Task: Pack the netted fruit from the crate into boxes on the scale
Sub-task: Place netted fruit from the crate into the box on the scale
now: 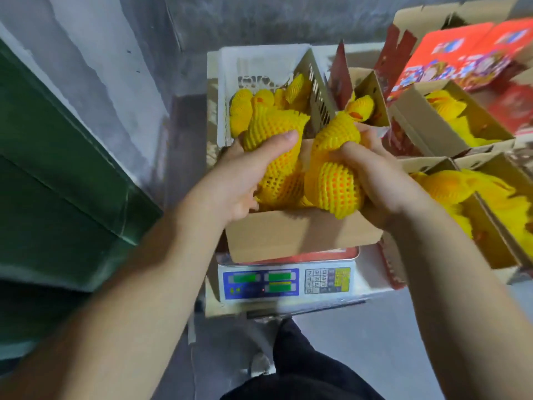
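**Entry: fruit going into the box on the scale**

Step, as judged: loading the cardboard box (302, 241) sitting on the scale (288, 281). Left hand (239, 180) is gripping one netted fruit (274, 131); right hand (383, 183) is clutching two more (334, 186) over the box. Next: lowering and releasing them. Crate (230, 90) behind is holding the remainder.
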The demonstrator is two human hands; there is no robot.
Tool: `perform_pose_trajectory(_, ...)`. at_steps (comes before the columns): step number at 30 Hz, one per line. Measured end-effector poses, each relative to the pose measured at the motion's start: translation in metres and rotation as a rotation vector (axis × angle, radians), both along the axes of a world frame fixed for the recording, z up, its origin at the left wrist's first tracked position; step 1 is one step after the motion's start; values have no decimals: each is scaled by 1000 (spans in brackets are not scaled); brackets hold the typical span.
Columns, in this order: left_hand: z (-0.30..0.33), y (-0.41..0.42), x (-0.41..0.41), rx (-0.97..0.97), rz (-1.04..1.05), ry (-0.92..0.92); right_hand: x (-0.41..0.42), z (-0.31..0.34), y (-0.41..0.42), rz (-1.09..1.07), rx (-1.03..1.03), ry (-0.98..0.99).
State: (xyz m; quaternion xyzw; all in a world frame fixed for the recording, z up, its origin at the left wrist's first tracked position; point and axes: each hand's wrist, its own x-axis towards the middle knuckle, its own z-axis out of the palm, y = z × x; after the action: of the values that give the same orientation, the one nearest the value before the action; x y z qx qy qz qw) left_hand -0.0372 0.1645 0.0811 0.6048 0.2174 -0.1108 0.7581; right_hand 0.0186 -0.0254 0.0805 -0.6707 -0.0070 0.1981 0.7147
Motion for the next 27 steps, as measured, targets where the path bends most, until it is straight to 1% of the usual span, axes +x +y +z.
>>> perform_pose_trajectory(2, 3, 12, 3, 205, -77, -3, -13, -5, -15, -80, 7, -4)
perform_pose_trajectory(4, 4, 25, 5, 329, -100, -16, -22, -9, -21, -89, 46, 61)
perform_pose_trajectory(8, 4, 40, -8, 464, -12, -88, -40, -7, -24, -81, 93, 66)
perform_pose_trajectory(11, 2, 43, -26, 533, 43, -160, -51, -10, -21, -34, 95, 75)
perform_pose_trajectory(13, 0, 40, -40, 537, 93, -222, -58, -10, -19, 8, 86, 64)
perform_pose_trajectory(15, 0, 36, -56, 484, 164, -272, -66, -10, -18, 31, 94, 68)
perform_pose_trajectory(17, -2, 33, -70, 452, 196, -272, -73, -10, -16, 78, 137, 109)
perform_pose_trajectory(19, -2, 32, -82, 452, 160, -223, -82, -10, -12, 115, 198, 158)
perform_pose_trajectory(22, -2, 34, -98, 465, 148, -179, -95, -11, 0, 214, 225, 168)
perform_pose_trajectory(25, -6, 32, -111, 419, 149, -191, -104, -13, 10, 284, 254, 183)
perform_pose_trajectory(27, -10, 31, -119, 349, 106, -210, -108, -13, 12, 323, 275, 200)
